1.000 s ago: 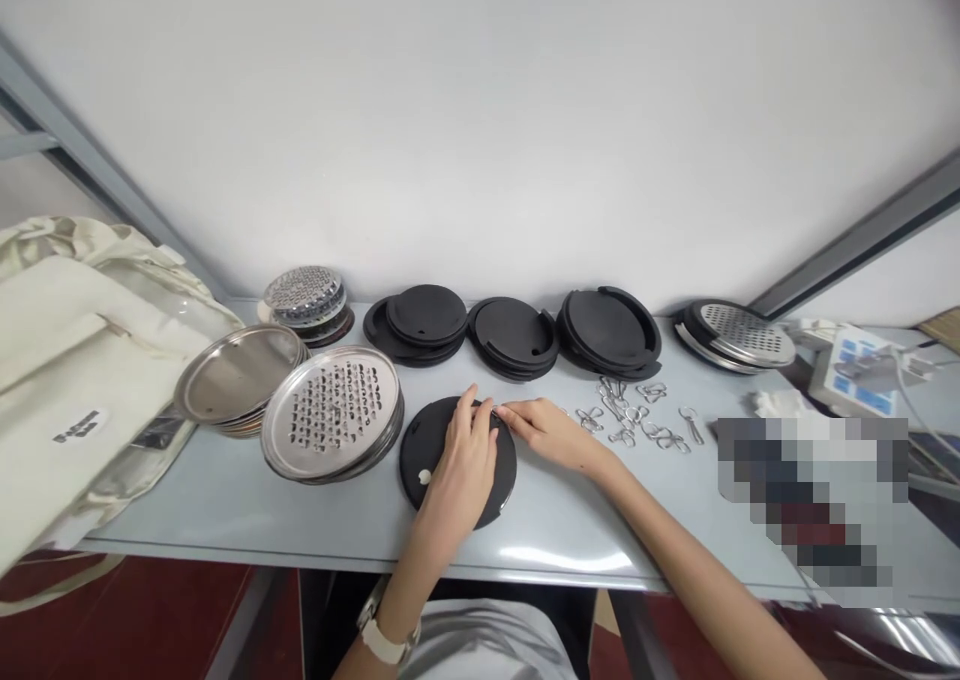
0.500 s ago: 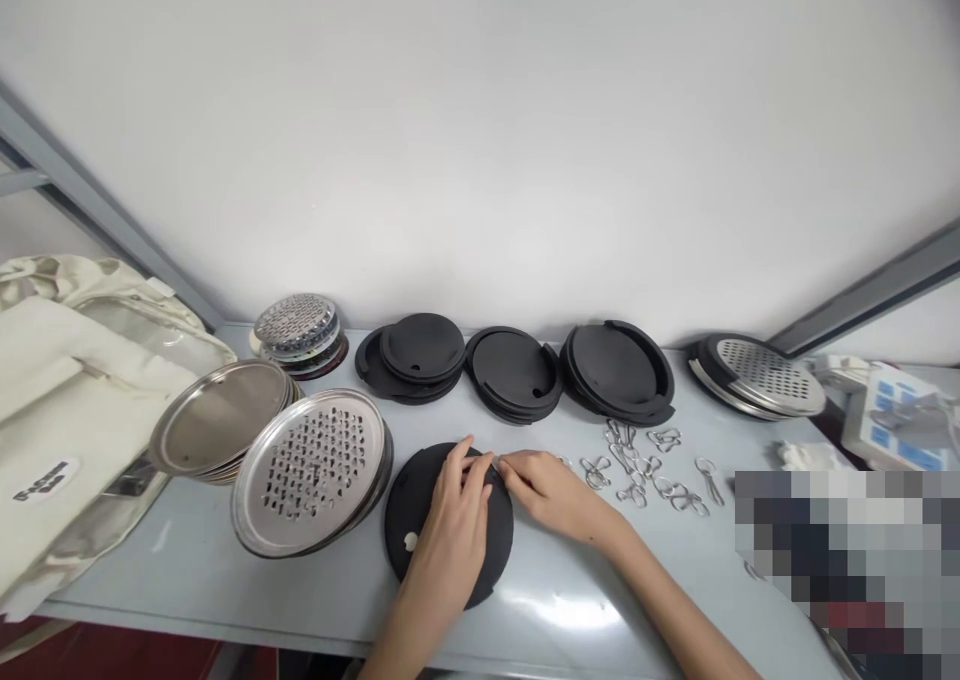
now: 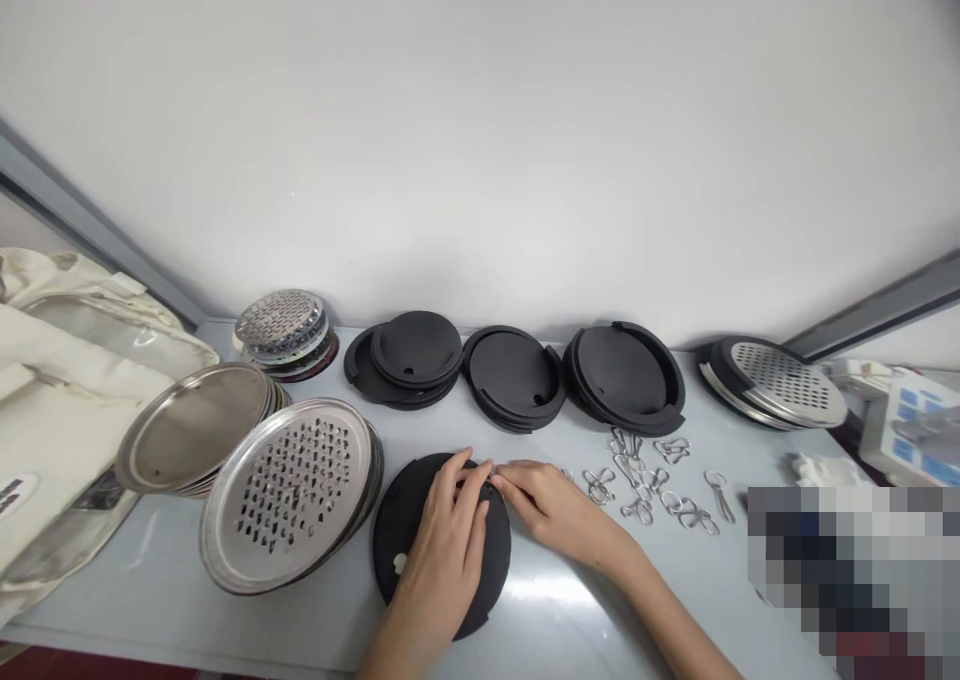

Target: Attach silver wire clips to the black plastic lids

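A round black disc [image 3: 401, 510] lies on the grey table in front of me, with a pale spot near its left edge. My left hand [image 3: 450, 545] rests across it, fingers stretched out and tips near the upper right rim. At that rim my right hand [image 3: 551, 510] is closed in a pinch. Something small and metallic seems to be between its fingertips, mostly hidden. To the right of this hand lie several loose wire clips with rings [image 3: 634, 475].
Left of the disc are stacked round grater plates [image 3: 300, 500] and plain metal plates [image 3: 202, 425]. Along the wall stand a smaller grater stack [image 3: 281, 320], black disc stacks [image 3: 514, 370] and black-rimmed graters [image 3: 780, 375]. A cream bag [image 3: 67, 400] is far left; a blurred block covers the lower right.
The view has shifted slightly, closer to the table. Both hands stay at the disc's upper right rim, the right fingers still pinched there.
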`<state>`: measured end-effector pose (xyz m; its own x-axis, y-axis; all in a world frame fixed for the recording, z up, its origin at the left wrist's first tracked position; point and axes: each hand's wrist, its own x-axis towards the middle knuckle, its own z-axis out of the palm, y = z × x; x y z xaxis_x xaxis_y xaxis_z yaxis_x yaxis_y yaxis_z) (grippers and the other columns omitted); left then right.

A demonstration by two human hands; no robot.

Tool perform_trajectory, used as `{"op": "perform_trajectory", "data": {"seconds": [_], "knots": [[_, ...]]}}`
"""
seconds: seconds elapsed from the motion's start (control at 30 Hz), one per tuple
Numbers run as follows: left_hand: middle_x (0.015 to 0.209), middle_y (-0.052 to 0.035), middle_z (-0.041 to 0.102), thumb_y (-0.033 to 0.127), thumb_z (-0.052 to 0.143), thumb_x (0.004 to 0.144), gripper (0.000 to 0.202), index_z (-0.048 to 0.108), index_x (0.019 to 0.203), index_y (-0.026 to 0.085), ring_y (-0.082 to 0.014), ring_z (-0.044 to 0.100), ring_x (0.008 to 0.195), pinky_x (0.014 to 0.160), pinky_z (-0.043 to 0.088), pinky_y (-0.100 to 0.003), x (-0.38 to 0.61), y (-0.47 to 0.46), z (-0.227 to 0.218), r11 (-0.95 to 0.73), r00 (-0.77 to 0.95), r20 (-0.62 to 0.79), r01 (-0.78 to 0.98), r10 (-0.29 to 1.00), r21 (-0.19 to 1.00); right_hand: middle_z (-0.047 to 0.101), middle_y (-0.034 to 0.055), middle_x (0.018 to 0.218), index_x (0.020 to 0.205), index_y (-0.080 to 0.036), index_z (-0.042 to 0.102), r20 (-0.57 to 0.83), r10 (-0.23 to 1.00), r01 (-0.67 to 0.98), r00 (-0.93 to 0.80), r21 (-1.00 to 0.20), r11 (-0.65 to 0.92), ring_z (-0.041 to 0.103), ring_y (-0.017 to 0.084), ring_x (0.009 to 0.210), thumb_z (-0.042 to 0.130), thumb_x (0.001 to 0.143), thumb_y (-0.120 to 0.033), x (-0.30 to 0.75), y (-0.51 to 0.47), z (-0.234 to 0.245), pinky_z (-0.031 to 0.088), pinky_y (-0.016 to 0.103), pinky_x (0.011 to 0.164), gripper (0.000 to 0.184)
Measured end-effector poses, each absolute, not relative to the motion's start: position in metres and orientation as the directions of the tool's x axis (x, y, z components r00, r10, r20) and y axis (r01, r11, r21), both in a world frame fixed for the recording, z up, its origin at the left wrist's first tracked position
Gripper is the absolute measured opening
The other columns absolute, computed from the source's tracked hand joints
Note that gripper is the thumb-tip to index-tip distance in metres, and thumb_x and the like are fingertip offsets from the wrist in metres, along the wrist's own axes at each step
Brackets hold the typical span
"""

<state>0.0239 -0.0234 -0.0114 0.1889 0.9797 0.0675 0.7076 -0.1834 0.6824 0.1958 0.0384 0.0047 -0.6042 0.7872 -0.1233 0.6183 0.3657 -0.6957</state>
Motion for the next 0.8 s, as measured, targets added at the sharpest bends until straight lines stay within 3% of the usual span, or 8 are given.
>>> {"op": "perform_trajectory", "data": {"seconds": [0.17,0.47,0.8], "knots": [[0.143,-0.0065,0.035,0.021,0.032,0.098,0.042,0.039,0.137,0.033,-0.0227,0.04,0.129,0.102,0.044,-0.041,0.0248,-0.0236,-0.0071,-0.182,0.201,0.055,0.697,0.978,0.693,0.061,0.0032,0.076,0.081,-0.018,0.057,-0.122,0.771,0.595,-0.624,-0.714,0.368,0.052,0.015,0.066,0.032,0.099,-0.024,0.1971,0.039,0.0069,0.038,0.026,0.064,0.031],[0.143,-0.0075,0.038,0.018,0.032,0.098,0.04,0.042,0.135,0.029,-0.0239,0.041,0.128,0.101,0.044,-0.043,0.0267,-0.0223,-0.0065,-0.194,0.213,0.057,0.705,0.975,0.682,0.045,-0.0033,0.064,0.068,-0.02,0.033,-0.133,0.752,0.597,-0.646,-0.702,0.388,0.038,0.011,0.057,0.04,0.088,-0.015,0.199,0.0372,0.0107,0.03,0.023,0.056,0.023],[0.136,-0.0094,0.049,0.015,0.031,0.098,0.04,0.042,0.135,0.021,-0.0221,0.046,0.122,0.102,0.043,-0.043,0.0262,-0.0188,-0.0106,-0.259,0.259,0.109,0.669,0.96,0.697,0.047,-0.0023,0.066,0.068,-0.019,0.035,-0.122,0.756,0.582,-0.643,-0.719,0.379,0.041,0.011,0.058,0.039,0.091,-0.017,0.2003,0.0372,0.0107,0.032,0.024,0.057,0.023]]}}
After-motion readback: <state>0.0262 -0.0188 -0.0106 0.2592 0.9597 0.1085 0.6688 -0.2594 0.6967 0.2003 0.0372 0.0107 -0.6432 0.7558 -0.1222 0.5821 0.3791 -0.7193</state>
